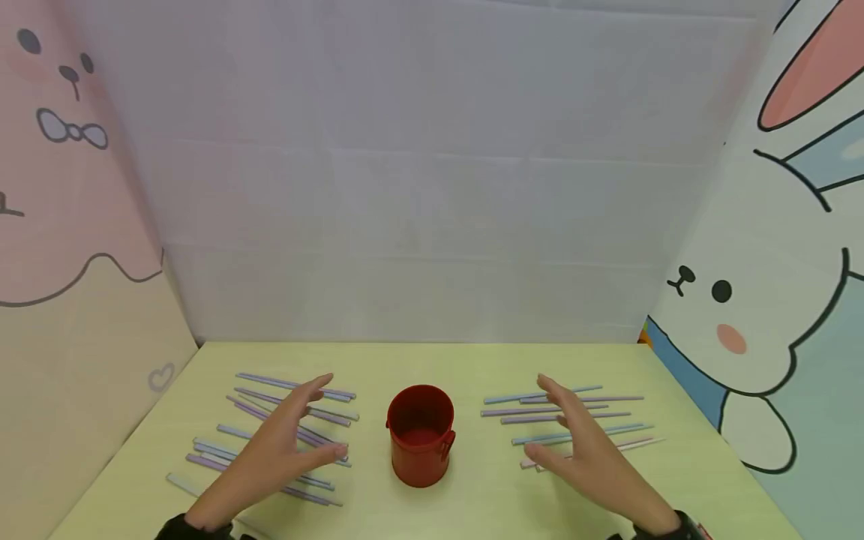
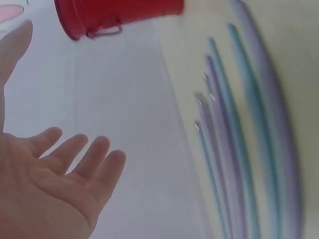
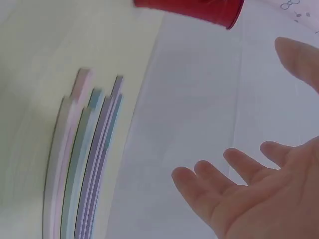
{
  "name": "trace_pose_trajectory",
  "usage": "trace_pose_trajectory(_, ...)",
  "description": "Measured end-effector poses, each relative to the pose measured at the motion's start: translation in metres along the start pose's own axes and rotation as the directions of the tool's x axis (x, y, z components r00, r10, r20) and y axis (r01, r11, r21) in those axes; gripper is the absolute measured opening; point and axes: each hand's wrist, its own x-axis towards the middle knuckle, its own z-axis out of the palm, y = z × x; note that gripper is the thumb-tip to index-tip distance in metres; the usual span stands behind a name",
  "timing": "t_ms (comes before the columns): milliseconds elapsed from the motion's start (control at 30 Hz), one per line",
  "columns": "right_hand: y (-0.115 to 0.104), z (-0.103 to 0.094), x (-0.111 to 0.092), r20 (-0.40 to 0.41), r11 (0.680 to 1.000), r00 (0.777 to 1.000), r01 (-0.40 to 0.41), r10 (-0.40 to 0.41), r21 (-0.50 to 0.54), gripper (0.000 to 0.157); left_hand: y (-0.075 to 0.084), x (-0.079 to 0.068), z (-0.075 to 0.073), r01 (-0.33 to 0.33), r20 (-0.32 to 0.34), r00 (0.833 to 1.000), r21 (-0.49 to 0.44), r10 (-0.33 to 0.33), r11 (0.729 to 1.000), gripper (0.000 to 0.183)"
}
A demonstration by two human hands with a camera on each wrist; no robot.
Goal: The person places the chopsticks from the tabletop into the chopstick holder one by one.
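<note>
Bucket (image 1: 420, 461) on table (image 1: 418, 360) between left sticks (image 1: 234, 432) and right sticks (image 1: 529, 420), some apparently overlapping; backdrop (image 1: 418, 195) behind table.

Back: pale grey-white sheet (image 1: 432, 195), hung flat, faint horizontal creases, slight lilac tint upper left. Left: printed panel (image 1: 61, 202), pink over cream, split by a dark wavy outline (image 1: 101, 255); simple cartoon face up top, bow tie (image 1: 73, 132) under it, small grey heart (image 1: 160, 377) low near the table edge. Right: second printed panel (image 1: 823, 405), big white cartoon rabbit (image 1: 763, 330), tilted, pink inner ear (image 1: 810, 71), pink cheek, black outlines, blue areas around. Small orange patch (image 1: 645, 337) at the back right corner. Table (image 1: 432, 364): pale yellow top, faint streaky grain, back edge meets sheet. Light soft, fairly even, weak shadows on tabletop.
</note>
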Motion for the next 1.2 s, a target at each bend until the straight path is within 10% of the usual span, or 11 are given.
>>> trace_pose_trajectory(500,-0.031,0.072,0.047,0.214,0.929,0.977,-0.074,-0.006,0.364,0.082,0.047,0.040,0.062,0.040,0.211,0.977,-0.244,0.013,0.969,0.098)
trace_pose_trajectory(1200,-0.028,0.083,0.044,0.183,0.904,0.983,-0.071,-0.008,0.422,0.070,0.059,0.045,0.084,0.013,0.199,0.978,-0.329,0.056,0.944,0.087)
